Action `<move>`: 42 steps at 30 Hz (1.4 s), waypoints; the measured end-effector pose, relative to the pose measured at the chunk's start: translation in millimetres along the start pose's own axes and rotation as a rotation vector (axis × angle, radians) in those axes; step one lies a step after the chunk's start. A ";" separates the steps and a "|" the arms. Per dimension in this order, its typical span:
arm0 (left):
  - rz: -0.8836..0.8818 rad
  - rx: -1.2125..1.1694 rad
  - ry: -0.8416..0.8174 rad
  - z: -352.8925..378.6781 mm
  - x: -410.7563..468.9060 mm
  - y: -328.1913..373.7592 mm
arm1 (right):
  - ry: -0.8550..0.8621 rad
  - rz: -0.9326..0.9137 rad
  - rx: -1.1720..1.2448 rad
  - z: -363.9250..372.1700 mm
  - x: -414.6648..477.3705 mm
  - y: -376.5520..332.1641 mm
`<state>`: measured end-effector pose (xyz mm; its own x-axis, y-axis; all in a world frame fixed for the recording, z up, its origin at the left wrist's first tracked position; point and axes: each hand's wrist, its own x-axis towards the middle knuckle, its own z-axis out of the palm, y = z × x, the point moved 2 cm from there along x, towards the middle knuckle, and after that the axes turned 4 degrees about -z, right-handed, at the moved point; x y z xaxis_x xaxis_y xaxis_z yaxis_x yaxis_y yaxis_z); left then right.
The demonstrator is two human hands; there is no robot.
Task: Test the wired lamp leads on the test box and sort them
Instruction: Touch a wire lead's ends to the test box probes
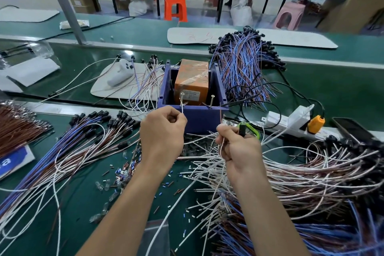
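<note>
A white lead is being pinched in the left hand (grip narrow, closed on the wire) and held just under the left screw of the purple test box on the green desk. A green-glowing lamp and its brown lead are being clutched in the right hand — grip tightly curled — just beside the box front.
</note>
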<state>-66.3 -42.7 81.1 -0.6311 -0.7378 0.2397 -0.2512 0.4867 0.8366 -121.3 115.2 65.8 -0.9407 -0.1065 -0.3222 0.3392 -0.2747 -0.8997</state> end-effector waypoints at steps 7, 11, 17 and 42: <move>-0.006 0.041 -0.025 1.8 4.2 -0.6 | 0.008 0.000 -0.022 1.1 -2.3 -3.0; 0.003 0.045 -0.048 1.9 3.7 1.0 | 0.020 -0.012 -0.020 2.6 -1.6 -2.4; 0.004 0.036 -0.056 2.3 4.0 0.9 | 0.015 -0.025 -0.035 4.3 1.6 -0.8; -0.164 0.369 -0.016 -26.4 -45.4 -18.8 | 0.020 -0.162 -0.364 -61.9 -35.8 -3.5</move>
<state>-13.6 -30.7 67.5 -0.5711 -0.8138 0.1080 -0.5942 0.5005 0.6296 -89.3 179.1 62.2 -0.9830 -0.0701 -0.1697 0.1649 0.0706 -0.9838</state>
